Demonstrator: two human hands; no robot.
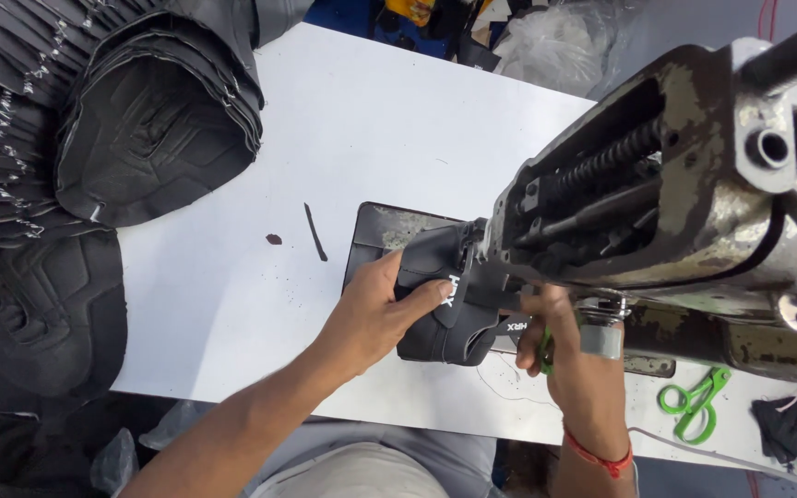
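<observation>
A black shoe upper piece (435,318) with white lettering lies on the dark metal plate (375,231) under the head of a worn grey sewing machine (694,203). My left hand (375,314) presses on the piece from the left, thumb across its strap. My right hand (569,355) holds the piece's right end just below the machine head, with a small green tool (544,350) tucked in its fingers. A red thread band circles my right wrist.
Stacks of black shoe uppers (154,120) fill the table's left side and corner (39,314). Green thread snips (692,398) and a black scrap (786,429) lie at the right. The white table (371,120) carries a dark mark (315,231). Clear plastic bags (555,37) sit beyond.
</observation>
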